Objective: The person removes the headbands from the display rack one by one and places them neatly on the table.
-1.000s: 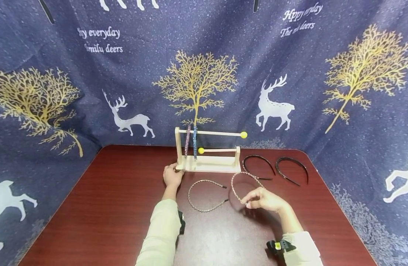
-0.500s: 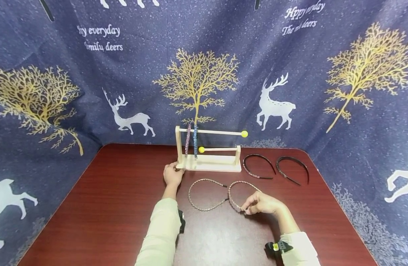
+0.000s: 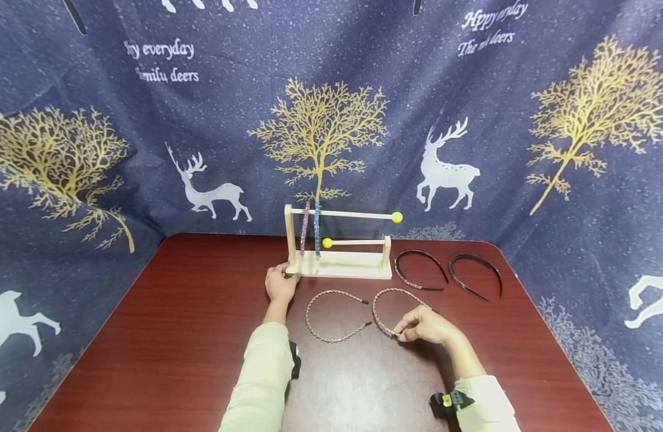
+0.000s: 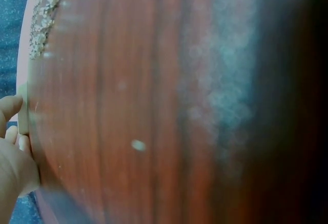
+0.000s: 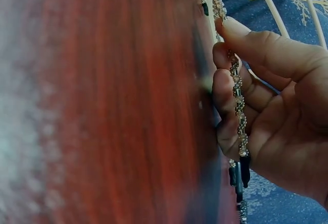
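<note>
My right hand (image 3: 429, 326) pinches a beaded, gold-toned headband (image 3: 375, 305) by one arm of its curve, low over the table. In the right wrist view thumb and fingertips hold this beaded band (image 5: 239, 101), whose black tip points down past the palm. At the left end of a pale wooden headband stand (image 3: 342, 265), my left hand (image 3: 280, 284) grips the base; the left wrist view has thumb and fingers around the base's end (image 4: 23, 112). A pink glittery headband (image 3: 305, 228) and a blue one (image 3: 317, 231) hang on the stand's upper rod.
Another beaded headband (image 3: 333, 341) lies on the dark red table (image 3: 201, 336), left of the held one. Two dark headbands (image 3: 417, 285) (image 3: 474, 259) lie right of the stand. Yellow balls (image 3: 397, 217) cap its rods. Behind hangs a blue deer-patterned cloth (image 3: 342, 54).
The beaded headband in my right hand came down toward the table, then rose slightly and shifted a little right. My left hand stays at the stand's base.
</note>
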The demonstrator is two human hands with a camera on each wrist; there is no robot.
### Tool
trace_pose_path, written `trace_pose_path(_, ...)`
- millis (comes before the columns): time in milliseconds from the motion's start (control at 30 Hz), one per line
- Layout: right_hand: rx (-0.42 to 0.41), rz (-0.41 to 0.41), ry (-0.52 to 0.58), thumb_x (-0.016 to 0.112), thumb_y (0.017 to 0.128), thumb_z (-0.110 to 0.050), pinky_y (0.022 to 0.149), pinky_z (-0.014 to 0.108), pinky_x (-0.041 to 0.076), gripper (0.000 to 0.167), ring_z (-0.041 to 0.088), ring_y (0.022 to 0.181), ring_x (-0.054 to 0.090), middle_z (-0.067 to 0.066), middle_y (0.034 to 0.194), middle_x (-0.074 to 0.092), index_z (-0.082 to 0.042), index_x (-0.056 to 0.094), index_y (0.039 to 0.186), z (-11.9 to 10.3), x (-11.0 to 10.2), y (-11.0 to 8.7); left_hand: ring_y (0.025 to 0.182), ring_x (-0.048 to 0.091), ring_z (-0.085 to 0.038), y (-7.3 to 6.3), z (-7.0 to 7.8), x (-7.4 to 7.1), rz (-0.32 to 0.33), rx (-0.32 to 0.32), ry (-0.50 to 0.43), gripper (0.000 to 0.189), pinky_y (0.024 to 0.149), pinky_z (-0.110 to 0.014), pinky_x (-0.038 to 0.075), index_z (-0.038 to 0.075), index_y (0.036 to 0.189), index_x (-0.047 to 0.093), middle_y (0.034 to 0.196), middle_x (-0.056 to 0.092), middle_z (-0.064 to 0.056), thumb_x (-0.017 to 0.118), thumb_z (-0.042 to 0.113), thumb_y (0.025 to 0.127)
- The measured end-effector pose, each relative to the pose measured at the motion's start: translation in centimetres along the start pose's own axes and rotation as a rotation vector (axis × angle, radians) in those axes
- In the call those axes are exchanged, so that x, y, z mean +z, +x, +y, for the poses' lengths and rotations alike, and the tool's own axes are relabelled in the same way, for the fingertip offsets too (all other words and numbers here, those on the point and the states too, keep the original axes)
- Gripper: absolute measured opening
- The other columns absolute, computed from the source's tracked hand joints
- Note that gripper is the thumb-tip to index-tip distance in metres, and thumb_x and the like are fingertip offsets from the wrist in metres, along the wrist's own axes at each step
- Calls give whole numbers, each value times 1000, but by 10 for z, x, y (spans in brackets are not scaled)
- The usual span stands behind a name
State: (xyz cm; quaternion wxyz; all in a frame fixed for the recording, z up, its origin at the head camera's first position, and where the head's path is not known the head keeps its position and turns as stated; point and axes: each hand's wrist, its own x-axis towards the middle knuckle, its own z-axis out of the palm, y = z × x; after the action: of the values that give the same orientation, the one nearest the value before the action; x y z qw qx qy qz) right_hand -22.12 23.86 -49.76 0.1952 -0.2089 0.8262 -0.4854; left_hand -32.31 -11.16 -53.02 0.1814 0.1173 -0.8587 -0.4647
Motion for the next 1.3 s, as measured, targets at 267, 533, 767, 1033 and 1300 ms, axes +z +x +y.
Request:
trace_pose_path(267, -1, 6, 18, 68, 75, 5, 51, 24, 46, 16, 8, 58, 54, 13, 72, 66, 10, 68, 91, 1, 1, -2, 97, 53, -32, 0, 0, 0, -19, -22, 5, 44, 89, -42, 38, -2, 114, 63, 104, 55, -18, 76, 12, 74)
trace_pose_path(533, -1, -9, 45, 67, 78, 0, 57, 24, 48, 20, 9, 64, 58, 10, 78, 67, 8, 68, 96, -5, -2, -1, 95, 53, -31, -2, 2, -1, -5, -14, 3, 43, 88, -41, 38, -2, 113, 64, 102, 56, -17, 77, 11, 73)
trace_pose_path(767, -28, 32, 37, 67, 81, -3, 69, 29, 50, 23, 21, 75, 63, 16, 88, 68, 10, 66, 101, -21, 0, 8, 93, 54, -32, -1, 2, 0, 6, 1, 12, 43, 87, -42, 39, -2, 112, 64, 100, 57, -18, 77, 10, 73)
trace_pose_path(1033, -68, 142, 104, 67, 85, -12, 82, 31, 47, 36, 20, 94, 60, 23, 106, 63, 7, 60, 115, -30, 8, 33, 93, 54, -32, -3, 3, -2, 6, -8, 8, 41, 87, -42, 39, -3, 109, 65, 100, 56, -18, 77, 10, 72)
trace_pose_path(1300, -115, 213, 178, 67, 84, -9, 82, 30, 48, 34, 20, 93, 61, 26, 110, 60, 7, 61, 113, -49, 9, 51, 94, 54, -33, -2, 3, -2, 18, -2, -3, 39, 87, -42, 39, -2, 106, 66, 99, 57, -18, 78, 9, 71)
